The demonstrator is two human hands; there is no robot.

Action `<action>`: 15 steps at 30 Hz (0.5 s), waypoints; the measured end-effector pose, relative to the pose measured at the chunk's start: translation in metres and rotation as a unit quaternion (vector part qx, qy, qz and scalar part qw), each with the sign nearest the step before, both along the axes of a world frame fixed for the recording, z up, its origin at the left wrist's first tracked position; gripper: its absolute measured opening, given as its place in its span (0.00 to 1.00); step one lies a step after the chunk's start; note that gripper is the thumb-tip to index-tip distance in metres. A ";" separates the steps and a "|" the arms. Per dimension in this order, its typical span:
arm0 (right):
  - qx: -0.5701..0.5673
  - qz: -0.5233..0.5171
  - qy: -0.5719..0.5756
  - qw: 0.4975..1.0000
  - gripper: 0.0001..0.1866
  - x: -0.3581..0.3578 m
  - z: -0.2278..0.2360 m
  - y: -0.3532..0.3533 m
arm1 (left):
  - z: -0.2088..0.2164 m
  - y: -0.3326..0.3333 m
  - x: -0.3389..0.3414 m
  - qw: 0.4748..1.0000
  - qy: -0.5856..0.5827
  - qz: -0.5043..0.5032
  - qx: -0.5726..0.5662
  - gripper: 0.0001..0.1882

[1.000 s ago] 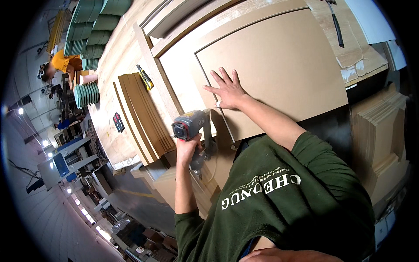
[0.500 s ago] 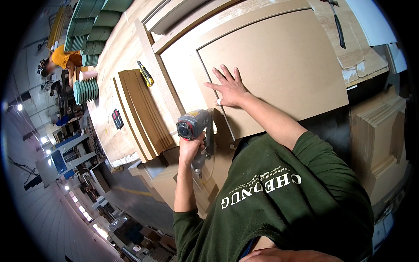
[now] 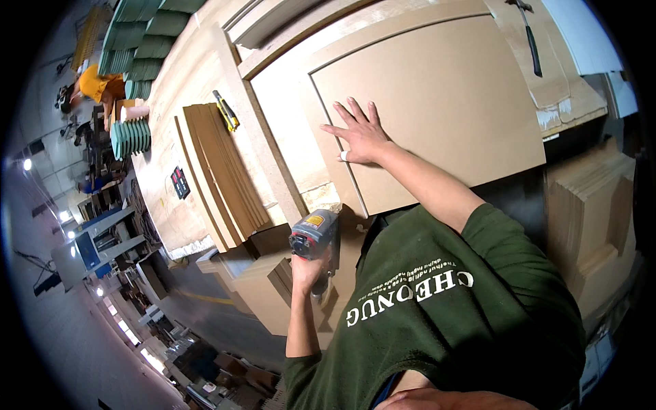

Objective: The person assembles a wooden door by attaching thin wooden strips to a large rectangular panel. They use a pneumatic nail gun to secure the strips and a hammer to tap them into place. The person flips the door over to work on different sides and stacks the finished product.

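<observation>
My left hand (image 3: 307,275) is wrapped round the handle of a grey and black nail gun (image 3: 315,232), held off the bench's near edge, close to my body. A short gap separates the gun from the flat brown fibreboard panel (image 3: 437,102). On that panel, my right hand (image 3: 363,140) lies palm down with fingers spread, near its left side. One finger wears a white band. A dark line (image 3: 396,33) runs along the panel's far and left sides. The lower part of the gun is partly hidden by my hand.
Left of the panel lie a wooden frame strip (image 3: 263,130), a stack of brown boards (image 3: 222,178) and a yellow utility knife (image 3: 225,113). A hammer (image 3: 531,41) rests at the far right. Green curved pieces (image 3: 130,139) are stacked at far left, near a person in orange (image 3: 99,83).
My left hand has drawn the nail gun toward my body and slightly right, away from the end of the frame strip. My right hand stays spread on the panel.
</observation>
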State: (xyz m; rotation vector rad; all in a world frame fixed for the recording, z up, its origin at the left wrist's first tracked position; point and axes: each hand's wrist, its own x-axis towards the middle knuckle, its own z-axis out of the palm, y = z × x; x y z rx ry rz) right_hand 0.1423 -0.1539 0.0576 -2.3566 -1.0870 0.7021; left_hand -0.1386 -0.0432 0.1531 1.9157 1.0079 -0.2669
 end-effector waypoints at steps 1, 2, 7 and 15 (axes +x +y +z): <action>-0.003 -0.003 0.003 1.000 0.43 0.000 0.001 0.000 | -0.003 0.004 -0.004 0.999 -0.018 -0.010 0.028 0.10; -0.007 -0.005 0.006 1.000 0.43 0.000 -0.002 -0.003 | -0.004 0.009 -0.008 0.998 -0.036 -0.019 0.055 0.11; -0.038 0.013 0.016 0.999 0.44 -0.002 0.009 0.004 | 0.037 0.041 0.038 0.975 0.113 0.069 0.179 0.24; 0.001 0.044 -0.071 0.997 0.42 0.003 -0.008 -0.015 | -0.064 0.105 0.106 0.943 0.048 0.021 0.329 0.36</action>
